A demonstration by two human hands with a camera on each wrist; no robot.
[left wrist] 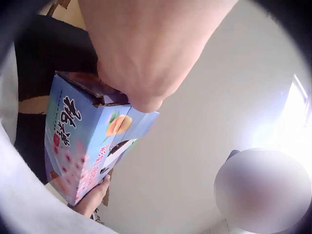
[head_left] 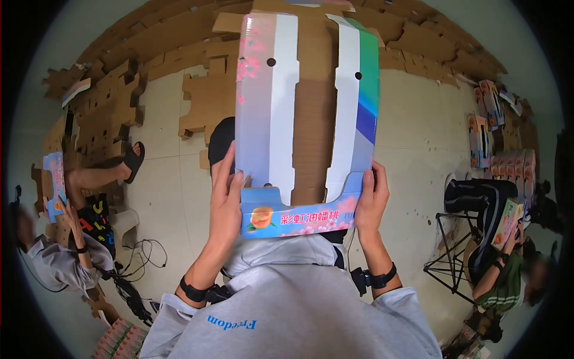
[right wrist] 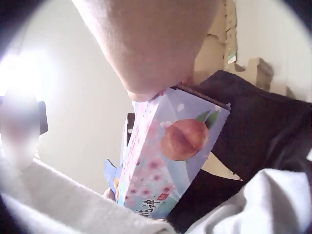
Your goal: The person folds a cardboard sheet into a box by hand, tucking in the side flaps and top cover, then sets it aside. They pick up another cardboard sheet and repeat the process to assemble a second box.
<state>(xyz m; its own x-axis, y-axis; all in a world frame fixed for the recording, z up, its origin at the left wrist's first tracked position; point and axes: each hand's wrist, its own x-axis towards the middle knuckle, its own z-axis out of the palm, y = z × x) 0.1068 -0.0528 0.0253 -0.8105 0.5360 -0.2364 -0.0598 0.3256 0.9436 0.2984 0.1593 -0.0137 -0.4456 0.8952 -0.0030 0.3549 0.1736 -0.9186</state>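
Note:
A printed cardboard box [head_left: 308, 218] with peach and blossom pictures rests over the lap in the head view, its long side panels stretching away and a brown inner bottom between them. At its near left corner the left hand [head_left: 225, 200] grips the side, thumb on top. The right hand [head_left: 373, 200] holds the near right corner the same way. In the left wrist view the box [left wrist: 73, 141] shows its blue end wall below the left hand [left wrist: 141, 73]. The right wrist view has the right hand [right wrist: 151, 68] at the upper edge of the box [right wrist: 165, 146].
Flattened brown cardboard [head_left: 101, 107] lies along the floor's far and left sides. People sit at left and right, each holding a printed piece. Printed boxes [head_left: 514, 170] are stacked at right, near a black-framed stool [head_left: 445, 257]. Cables [head_left: 140, 257] lie on the left floor.

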